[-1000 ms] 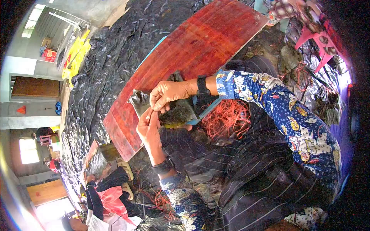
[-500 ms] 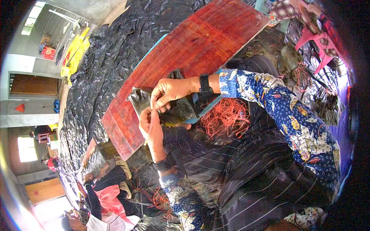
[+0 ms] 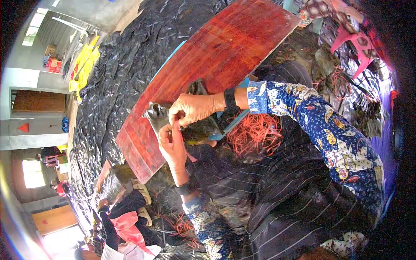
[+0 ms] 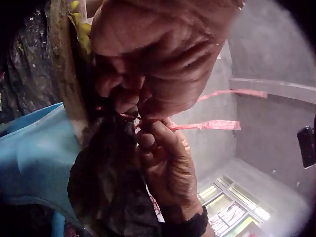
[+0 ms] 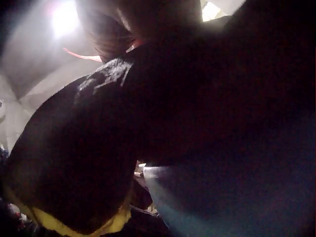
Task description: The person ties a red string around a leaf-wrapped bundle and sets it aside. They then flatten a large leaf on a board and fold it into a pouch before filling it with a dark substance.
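In the head view, your left hand (image 3: 174, 149) and right hand (image 3: 197, 107) meet fingertip to fingertip, each pinching the pink strip (image 3: 192, 157), whose tail hangs beside the left palm. Behind the fingers sits the dark bundle (image 3: 203, 125), near the edge of the red board (image 3: 212, 52). The pile of red strips (image 3: 255, 134) lies close by on your lap side. Your right forearm reaches across with its knuckles upward; your left forearm comes in to meet it.

In the left wrist view, the strip is drawn across the top of the bundle, right at your fingertips, and two loose ends trail away. So the strip seems to be in position, but its ends look unsecured; you cannot tell whether a knot has formed. Both hands curl inward at close quarters.

In the right wrist view, shadow covers most of the work. A strip end shows beside a hand, but its grip cannot be judged there.
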`<move>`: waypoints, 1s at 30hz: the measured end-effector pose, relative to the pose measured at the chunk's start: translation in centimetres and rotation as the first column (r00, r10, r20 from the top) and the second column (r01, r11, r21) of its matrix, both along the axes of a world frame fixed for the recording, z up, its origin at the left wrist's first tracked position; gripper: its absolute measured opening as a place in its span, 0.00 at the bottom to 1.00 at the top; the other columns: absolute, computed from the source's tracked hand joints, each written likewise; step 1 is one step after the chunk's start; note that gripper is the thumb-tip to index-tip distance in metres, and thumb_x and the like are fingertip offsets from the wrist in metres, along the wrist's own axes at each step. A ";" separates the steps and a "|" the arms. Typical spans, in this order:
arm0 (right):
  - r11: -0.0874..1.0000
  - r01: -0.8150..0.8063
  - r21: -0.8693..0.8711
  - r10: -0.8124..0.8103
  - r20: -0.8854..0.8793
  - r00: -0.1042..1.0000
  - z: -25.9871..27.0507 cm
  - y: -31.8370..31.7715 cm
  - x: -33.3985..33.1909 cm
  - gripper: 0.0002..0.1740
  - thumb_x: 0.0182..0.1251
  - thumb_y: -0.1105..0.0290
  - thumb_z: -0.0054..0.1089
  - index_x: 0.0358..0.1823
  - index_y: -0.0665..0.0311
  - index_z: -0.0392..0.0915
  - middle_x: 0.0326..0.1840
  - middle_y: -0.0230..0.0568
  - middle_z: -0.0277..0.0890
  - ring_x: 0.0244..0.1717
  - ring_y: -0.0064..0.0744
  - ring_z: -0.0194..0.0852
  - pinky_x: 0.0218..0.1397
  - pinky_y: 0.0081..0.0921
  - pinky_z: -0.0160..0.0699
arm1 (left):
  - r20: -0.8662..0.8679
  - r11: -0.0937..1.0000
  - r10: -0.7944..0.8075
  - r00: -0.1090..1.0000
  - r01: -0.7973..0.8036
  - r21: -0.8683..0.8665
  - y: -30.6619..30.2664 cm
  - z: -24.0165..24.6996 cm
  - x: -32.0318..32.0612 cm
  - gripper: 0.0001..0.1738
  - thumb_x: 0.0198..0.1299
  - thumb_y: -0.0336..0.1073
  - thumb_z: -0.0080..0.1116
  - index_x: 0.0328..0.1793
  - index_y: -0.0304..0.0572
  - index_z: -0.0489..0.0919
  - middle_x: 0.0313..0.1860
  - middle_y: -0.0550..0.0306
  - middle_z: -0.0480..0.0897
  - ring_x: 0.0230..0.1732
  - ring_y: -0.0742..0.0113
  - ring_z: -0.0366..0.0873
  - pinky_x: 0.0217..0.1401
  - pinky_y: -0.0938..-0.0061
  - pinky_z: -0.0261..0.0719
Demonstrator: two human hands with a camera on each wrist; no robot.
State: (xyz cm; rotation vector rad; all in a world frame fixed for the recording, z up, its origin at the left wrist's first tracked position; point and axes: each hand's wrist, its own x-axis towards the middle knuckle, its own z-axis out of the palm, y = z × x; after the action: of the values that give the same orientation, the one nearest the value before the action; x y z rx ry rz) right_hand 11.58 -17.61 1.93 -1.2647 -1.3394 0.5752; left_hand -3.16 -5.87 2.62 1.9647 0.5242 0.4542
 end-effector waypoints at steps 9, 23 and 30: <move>0.939 0.266 0.220 -0.341 0.477 0.810 -1.1 -0.2 -1.0 0.12 0.65 0.62 0.52 0.37 0.64 0.74 0.33 0.48 0.72 0.34 0.57 0.75 0.35 0.43 0.75 | -0.023 1.000 0.010 1.000 -0.010 -0.024 -0.9 1.2 0.2 0.09 0.67 0.36 0.55 0.40 0.38 0.79 0.27 0.66 0.76 0.23 0.81 0.67 0.25 0.83 0.64; 0.923 0.233 0.306 -0.330 0.319 0.888 -1.6 -0.1 -1.0 0.10 0.68 0.64 0.56 0.41 0.64 0.73 0.39 0.44 0.69 0.39 0.49 0.76 0.39 0.37 0.75 | 0.078 0.933 -0.018 0.997 0.045 -0.357 0.0 0.4 -0.2 0.09 0.67 0.36 0.56 0.44 0.39 0.80 0.28 0.63 0.79 0.18 0.84 0.65 0.18 0.88 0.57; 0.935 0.291 0.203 -0.355 0.535 0.767 -1.9 -1.6 -0.7 0.10 0.65 0.64 0.56 0.36 0.63 0.74 0.38 0.42 0.71 0.38 0.46 0.75 0.37 0.38 0.75 | 0.091 0.911 0.115 0.989 -0.068 -0.406 1.0 -1.1 -0.1 0.10 0.68 0.37 0.53 0.40 0.38 0.79 0.27 0.61 0.80 0.15 0.81 0.66 0.16 0.86 0.58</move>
State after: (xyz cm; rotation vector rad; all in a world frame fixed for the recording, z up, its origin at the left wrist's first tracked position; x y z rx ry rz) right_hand 10.87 -19.20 0.03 -1.6044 -1.5517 -0.1438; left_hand -3.25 -4.92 1.52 1.5147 0.5884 0.4718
